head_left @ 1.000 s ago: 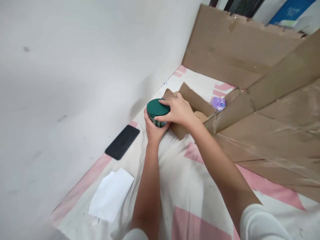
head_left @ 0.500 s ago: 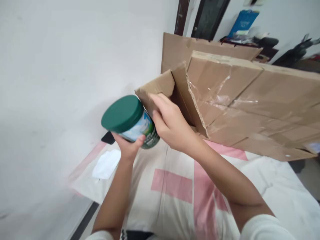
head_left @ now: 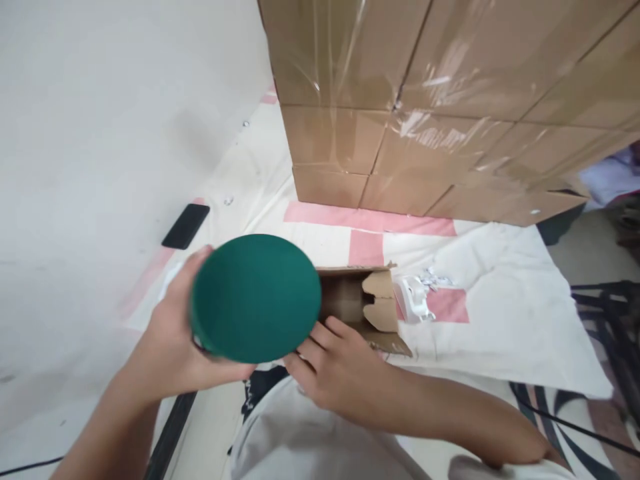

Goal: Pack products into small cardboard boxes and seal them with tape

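Note:
A canister with a wide green lid (head_left: 256, 299) is in my left hand (head_left: 167, 337), which wraps round its far-left side. The lid faces up toward me and hides most of the canister's body. Just right of it lies a small open cardboard box (head_left: 345, 297), its flaps spread at the right end. My right hand (head_left: 337, 367) is closed on the box's near edge, fingers bent over the wall. Its fingertips are close to the lid's lower right rim, and part of the grip is hidden.
Behind stands a tall taped cardboard stack (head_left: 340, 137). A black phone (head_left: 186, 227) lies by the white wall (head_left: 100, 167). Right of the box, a white plastic piece (head_left: 414, 300) rests on the white and pink cloth (head_left: 500, 327).
The view has tipped downward. The small box has come down from a raised tilt onto the cloth, and the canister has turned so that its lid faces me.

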The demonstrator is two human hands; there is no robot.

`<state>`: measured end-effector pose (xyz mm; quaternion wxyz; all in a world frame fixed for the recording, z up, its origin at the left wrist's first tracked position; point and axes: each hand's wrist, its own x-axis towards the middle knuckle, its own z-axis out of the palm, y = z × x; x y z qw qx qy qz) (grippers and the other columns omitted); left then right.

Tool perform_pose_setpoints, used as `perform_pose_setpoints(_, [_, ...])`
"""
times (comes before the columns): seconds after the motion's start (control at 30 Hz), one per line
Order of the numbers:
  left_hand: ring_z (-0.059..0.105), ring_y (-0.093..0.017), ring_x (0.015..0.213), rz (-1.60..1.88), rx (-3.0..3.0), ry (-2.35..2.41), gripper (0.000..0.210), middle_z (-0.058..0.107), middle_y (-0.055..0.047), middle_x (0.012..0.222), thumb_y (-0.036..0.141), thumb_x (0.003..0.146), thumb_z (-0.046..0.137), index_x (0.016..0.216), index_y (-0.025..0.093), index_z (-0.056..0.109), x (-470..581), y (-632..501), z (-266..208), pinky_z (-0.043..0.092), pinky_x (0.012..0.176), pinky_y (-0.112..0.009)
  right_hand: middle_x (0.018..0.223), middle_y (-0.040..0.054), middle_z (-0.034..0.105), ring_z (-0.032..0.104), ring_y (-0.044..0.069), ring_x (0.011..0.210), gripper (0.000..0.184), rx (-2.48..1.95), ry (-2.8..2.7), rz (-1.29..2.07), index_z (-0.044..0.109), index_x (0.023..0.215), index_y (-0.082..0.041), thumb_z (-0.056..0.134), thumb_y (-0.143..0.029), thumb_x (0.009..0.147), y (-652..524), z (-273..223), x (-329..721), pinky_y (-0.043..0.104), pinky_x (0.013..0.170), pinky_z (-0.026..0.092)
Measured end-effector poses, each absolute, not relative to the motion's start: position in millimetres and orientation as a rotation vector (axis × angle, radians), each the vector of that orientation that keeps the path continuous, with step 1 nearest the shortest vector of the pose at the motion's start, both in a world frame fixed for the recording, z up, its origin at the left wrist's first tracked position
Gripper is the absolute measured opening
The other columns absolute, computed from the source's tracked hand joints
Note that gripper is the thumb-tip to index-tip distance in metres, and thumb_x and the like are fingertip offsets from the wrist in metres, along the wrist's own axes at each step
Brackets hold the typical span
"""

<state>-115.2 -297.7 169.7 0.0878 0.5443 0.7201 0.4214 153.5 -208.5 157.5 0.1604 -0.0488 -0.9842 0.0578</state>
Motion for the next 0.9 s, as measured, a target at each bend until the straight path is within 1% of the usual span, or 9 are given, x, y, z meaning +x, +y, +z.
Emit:
perform_pose_setpoints(0.07, [0.056,-0.045,0.131,0.927,1.857,2.046,0.121,0.059,0.0,0.145,0.063,0.041,0.092,0.15,0.038,0.045,-96,-277,189,0.052,0.111,-0.053,0.095,0.0121,0.072,0.057,0.027,0.089,0.014,-0.299,-2.748,0.239,0.069,0.104,-0.019,0.058,-0.02,0.096,-203,161,175,0.043,0.074,0.043])
perform_pose_setpoints(0.13, [0.06,-0.044,0.126,0.616,2.15,1.888,0.116,0.057,-0.003,0.149,0.06,0.056,0.086,0.158,0.038,0.035,-81,-258,198,0.054,0.105,-0.053,0.094,0.0135,0.072,0.058,0.032,0.094,0.014,-0.603,-2.71,0.295,0.07,0.104,-0.019,0.064,-0.021,0.091,-190,166,203,0.049,0.079,0.045])
perform_pose_setpoints(0.23, [0.063,-0.044,0.122,0.437,2.397,1.732,0.108,0.058,-0.004,0.148,0.06,0.068,0.079,0.161,0.039,0.03,-70,-235,198,0.054,0.099,-0.052,0.098,0.0119,0.071,0.058,0.033,0.098,0.024,-0.936,-2.653,0.337,0.07,0.106,-0.021,0.062,-0.008,0.087,-175,166,243,0.052,0.084,0.047])
perform_pose_setpoints(0.37, [0.066,-0.042,0.117,0.274,2.42,1.663,0.111,0.059,-0.004,0.147,0.064,0.067,0.079,0.162,0.04,0.027,-72,-211,198,0.055,0.091,-0.047,0.1,0.0091,0.068,0.059,0.026,0.095,0.024,-0.909,-2.574,0.508,0.072,0.099,-0.021,0.056,-0.004,0.093,-176,154,261,0.04,0.076,0.051])
perform_pose_setpoints(0.47, [0.071,-0.038,0.101,0.122,2.392,1.629,0.112,0.058,-0.005,0.147,0.071,0.068,0.075,0.163,0.042,0.023,-70,-194,199,0.055,0.074,-0.041,0.103,0.0087,0.069,0.061,0.023,0.095,0.025,-0.884,-2.457,0.553,0.073,0.104,-0.02,0.054,-0.006,0.096,-180,142,259,0.038,0.078,0.052])
perform_pose_setpoints(0.53, [0.072,-0.035,0.091,0.044,2.415,1.563,0.11,0.057,-0.005,0.148,0.068,0.069,0.075,0.163,0.045,0.022,-62,-185,197,0.054,0.067,-0.039,0.103,0.0083,0.069,0.062,0.022,0.094,0.025,-0.877,-2.409,0.575,0.074,0.104,-0.02,0.054,-0.006,0.096,-181,137,258,0.037,0.079,0.053])
perform_pose_setpoints(0.7, [0.071,-0.039,0.099,-0.027,2.609,1.445,0.104,0.057,-0.006,0.149,0.049,0.067,0.073,0.161,0.043,0.03,-35,-168,180,0.053,0.067,-0.04,0.104,0.0075,0.072,0.064,0.02,0.096,0.024,-0.869,-2.413,0.584,0.075,0.104,-0.02,0.056,-0.008,0.096,-182,131,259,0.033,0.083,0.054])
perform_pose_setpoints(0.8, [0.072,-0.038,0.093,-0.071,2.67,1.399,0.096,0.06,-0.007,0.145,0.053,0.071,0.072,0.159,0.045,0.035,-25,-162,170,0.051,0.062,-0.039,0.105,0.0074,0.073,0.066,0.02,0.098,0.024,-0.871,-2.438,0.536,0.075,0.105,-0.02,0.056,-0.009,0.096,-185,130,260,0.033,0.087,0.055])
perform_pose_setpoints(0.9, [0.073,-0.035,0.086,-0.051,2.709,1.388,0.092,0.06,-0.007,0.144,0.059,0.077,0.069,0.16,0.047,0.031,-18,-159,164,0.05,0.059,-0.038,0.107,0.0074,0.073,0.067,0.02,0.099,0.023,-0.891,-2.444,0.509,0.075,0.105,-0.02,0.055,-0.011,0.097,-188,126,263,0.033,0.089,0.056])
